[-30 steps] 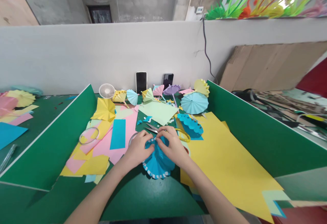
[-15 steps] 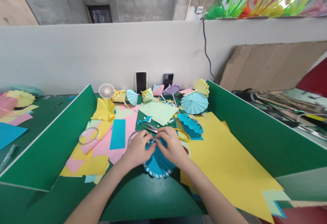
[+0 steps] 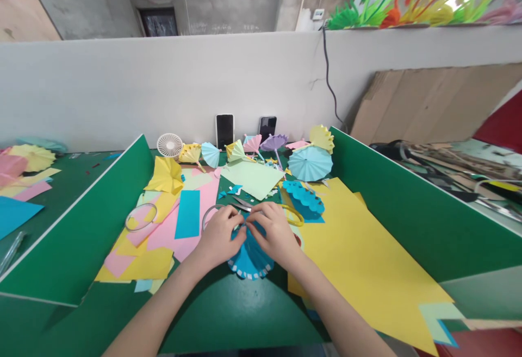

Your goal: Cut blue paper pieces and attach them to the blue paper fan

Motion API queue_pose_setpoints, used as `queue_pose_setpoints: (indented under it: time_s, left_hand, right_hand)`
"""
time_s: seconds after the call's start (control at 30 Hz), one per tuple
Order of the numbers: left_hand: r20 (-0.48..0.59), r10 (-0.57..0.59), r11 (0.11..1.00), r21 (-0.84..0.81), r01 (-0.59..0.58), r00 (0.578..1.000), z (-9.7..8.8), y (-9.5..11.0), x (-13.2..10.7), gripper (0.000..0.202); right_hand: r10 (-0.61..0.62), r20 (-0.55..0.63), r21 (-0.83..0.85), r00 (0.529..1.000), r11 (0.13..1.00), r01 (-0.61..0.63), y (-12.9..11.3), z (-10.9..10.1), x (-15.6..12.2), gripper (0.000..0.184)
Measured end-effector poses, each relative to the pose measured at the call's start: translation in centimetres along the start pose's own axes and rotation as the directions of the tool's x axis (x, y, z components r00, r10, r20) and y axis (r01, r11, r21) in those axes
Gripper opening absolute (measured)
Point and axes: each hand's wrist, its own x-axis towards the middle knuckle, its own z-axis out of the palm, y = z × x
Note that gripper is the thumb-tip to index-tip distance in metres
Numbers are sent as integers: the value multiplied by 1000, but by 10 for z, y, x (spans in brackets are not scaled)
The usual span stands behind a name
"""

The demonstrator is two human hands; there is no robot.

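Observation:
A pleated blue paper piece, fanned out with small white squares along its rounded edge, is between my hands over the green table. My left hand pinches its far side from the left. From the right, my right hand pinches close to the same spot, the fingertips of both hands almost meeting. My fingers hide the pinched part. Just beyond them lie scissors with yellow handles, their blades pointing left. A blue pleated paper with a scalloped edge rests to the right of the scissors.
Small paper umbrellas line the back beside a white fan and two phones. Yellow sheets cover the right side. Pink paper, a blue strip and a thin ring lie left. Green dividers flank the space.
The blue pleated paper has shifted slightly left and away from me, and its fan looks a little narrower. Both hands keep nearly the same pinching pose.

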Motion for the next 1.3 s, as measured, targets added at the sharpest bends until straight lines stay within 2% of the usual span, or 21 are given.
queue_pose_setpoints:
  time_s: [0.27, 0.4, 0.53, 0.7, 0.8, 0.87, 0.93, 1.0, 1.1, 1.2, 1.23, 1.3]
  left_hand:
    - [5, 0, 1000, -17, 0, 1000, 0, 0, 0, 16]
    - [2, 6, 1000, -28, -6, 1000, -1, -1, 0, 16]
    - [-19, -5, 999, -49, 5, 1000, -1, 0, 0, 14]
    - [-18, -21, 988, -156, 18, 1000, -1, -3, 2, 13]
    - [-63, -146, 950, -286, 123, 987, -2, -10, 5, 20]
    - [-97, -291, 892, -388, 233, 952, -3, -16, 8, 31]
    - [-105, -390, 830, -470, 300, 915, -4, -21, 10, 33]
    - [-94, -444, 787, -516, 338, 891, -5, -23, 11, 28]
    - [-86, -450, 770, -541, 338, 889, -7, -23, 10, 17]
    - [-102, -424, 782, -542, 307, 900, -8, -21, 10, 11]
    - [-107, -416, 786, -542, 297, 903, -8, -21, 10, 10]
    - [-112, -399, 788, -548, 279, 910, -8, -20, 10, 9]
  right_hand:
    - [-20, -7, -37, 1000, 999, 20, 3, 0, 1, 11]
    - [25, -24, -12, 999, 1000, -25, 3, 1, 0, 10]
    - [114, -16, 129, 993, 985, -111, 3, 1, 1, 15]
    - [233, 147, 355, 961, 895, -271, 2, -5, 4, 4]
    - [293, 251, 434, 923, 818, -378, 0, -10, 7, 3]
    - [286, 325, 459, 901, 785, -415, -1, -12, 8, 8]
    - [295, 346, 461, 891, 773, -435, -1, -11, 9, 12]
    - [364, 289, 437, 885, 773, -460, 4, -10, 10, 17]
    - [499, 131, 321, 857, 796, -513, 20, -7, 7, 22]
    - [493, -14, 20, 870, 870, -493, 40, -1, -2, 14]
    - [486, -21, -71, 874, 871, -486, 45, 1, -5, 12]
    - [480, 41, -195, 876, 864, -464, 49, 5, -9, 15]
